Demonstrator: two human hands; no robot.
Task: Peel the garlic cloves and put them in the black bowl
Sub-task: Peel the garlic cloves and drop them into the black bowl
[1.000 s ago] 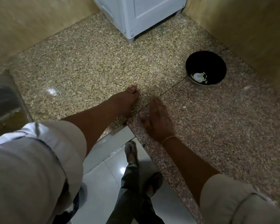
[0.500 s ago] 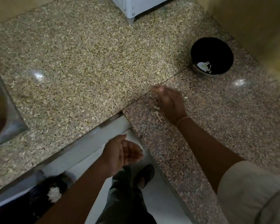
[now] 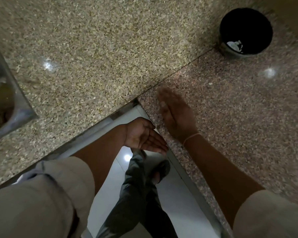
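The black bowl (image 3: 246,30) stands at the far right of the granite counter, with white garlic pieces (image 3: 235,45) at its bottom. My right hand (image 3: 176,115) lies flat, fingers straight, on the reddish counter slab near the inner corner; it is blurred by motion. My left hand (image 3: 144,136) is held palm up and cupped just below the counter edge, beside the right hand, with nothing visible in it. No loose cloves or peels show clearly on the counter.
A steel sink (image 3: 5,93) is set into the counter (image 3: 96,48) at the left. The counter forms an L around a white tiled floor (image 3: 175,194), where my legs and sandalled feet stand. A wall rises behind the bowl.
My right hand, earlier pinching peel scraps farther out, now lies flat and has slid toward the counter edge. My left hand has come up closer to the edge, palm open.
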